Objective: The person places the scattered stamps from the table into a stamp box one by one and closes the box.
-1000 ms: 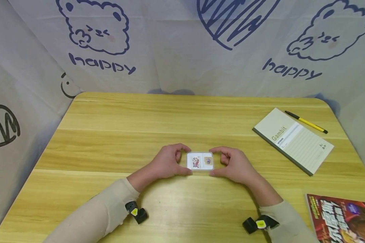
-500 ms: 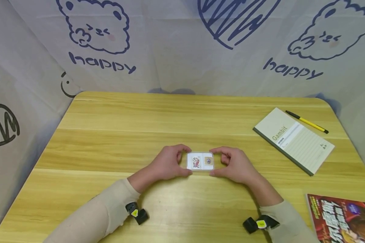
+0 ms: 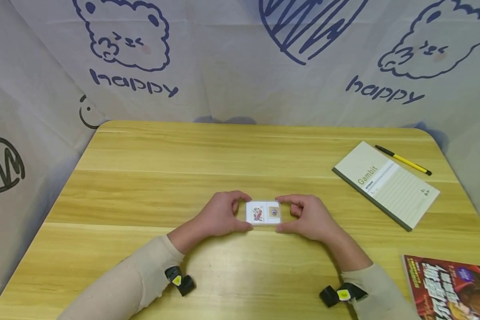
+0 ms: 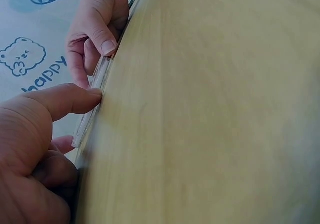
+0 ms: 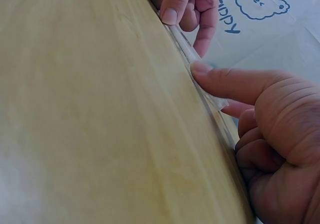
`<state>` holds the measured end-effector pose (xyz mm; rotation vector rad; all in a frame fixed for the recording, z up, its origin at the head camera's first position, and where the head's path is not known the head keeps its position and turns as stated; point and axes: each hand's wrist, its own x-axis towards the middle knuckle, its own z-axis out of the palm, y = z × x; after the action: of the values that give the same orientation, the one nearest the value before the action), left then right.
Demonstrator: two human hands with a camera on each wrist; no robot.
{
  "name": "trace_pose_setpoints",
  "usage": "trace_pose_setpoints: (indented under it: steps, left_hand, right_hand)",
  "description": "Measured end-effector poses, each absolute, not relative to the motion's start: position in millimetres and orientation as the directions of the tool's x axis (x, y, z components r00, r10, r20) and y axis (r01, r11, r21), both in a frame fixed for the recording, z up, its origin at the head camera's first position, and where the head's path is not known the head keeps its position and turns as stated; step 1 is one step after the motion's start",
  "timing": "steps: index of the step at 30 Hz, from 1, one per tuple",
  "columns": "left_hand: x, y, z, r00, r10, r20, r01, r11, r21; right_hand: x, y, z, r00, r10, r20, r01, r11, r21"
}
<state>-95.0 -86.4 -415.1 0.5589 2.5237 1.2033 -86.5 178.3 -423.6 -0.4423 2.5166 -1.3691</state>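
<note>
A small flat clear plastic case [image 3: 266, 212] with a white inside lies at the middle of the table, showing a colourful picture on its left half and a tan square on its right. My left hand [image 3: 220, 214] pinches its left end between thumb and index finger. At the opposite end, my right hand [image 3: 309, 218] pinches it the same way. From the side, the case [image 4: 88, 119] looks thin and clear-edged in the left wrist view, low against the tabletop. The right wrist view shows both thumbs on the near edge of the case [image 5: 187, 51].
A Gambit notebook [image 3: 386, 186] lies at the right, with a yellow and black pen [image 3: 404, 160] beside it. A red magazine [image 3: 452, 289] sits at the front right corner. White cloth [image 3: 224, 80] with drawings hangs behind the wooden table [image 3: 152, 178].
</note>
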Motion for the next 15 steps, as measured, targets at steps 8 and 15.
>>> trace_pose_setpoints:
  steps: [8, 15]
  left_hand:
    - [-95.7, -86.8, -414.0, -0.884, 0.451, -0.120, 0.180, 0.568, 0.803]
    - [-97.1, -86.3, -412.5, -0.880, 0.447, -0.158, 0.128, 0.544, 0.830]
  right_hand:
    - [-86.5, 177.5, -422.5, -0.926, -0.371, -0.070, -0.142, 0.515, -0.845]
    - [-86.8, 176.8, -422.6, -0.930, -0.359, -0.071, -0.142, 0.531, -0.835]
